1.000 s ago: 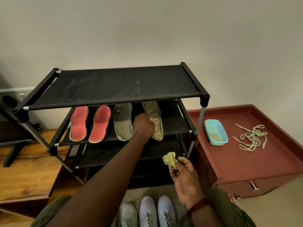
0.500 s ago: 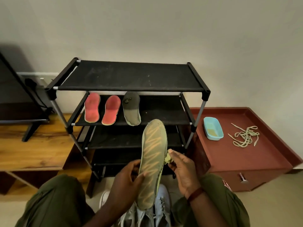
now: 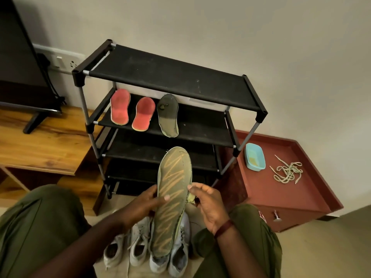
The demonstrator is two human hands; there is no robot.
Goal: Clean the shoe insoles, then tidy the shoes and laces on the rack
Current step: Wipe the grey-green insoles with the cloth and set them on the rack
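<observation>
Above the grey shoes [image 3: 138,249], the olive insole [image 3: 172,201] stands near upright. Left hand [image 3: 140,205] grips its waist, thumb across the face; right hand [image 3: 207,205] pinches a cloth [image 3: 191,197] at its edge. Judged light, thin, floppy: support mid-length.

The left forearm runs up from 7 o'clock and the right from 5 o'clock, and the two meet low in the centre. The left hand [image 3: 146,202] grips the green insole [image 3: 172,207], its thumb laid across the face. The right hand [image 3: 208,205], a dark red band [image 3: 223,228] on its wrist, seems to pinch a small yellowish cloth [image 3: 191,197] at the insole's 3 o'clock edge.
</observation>
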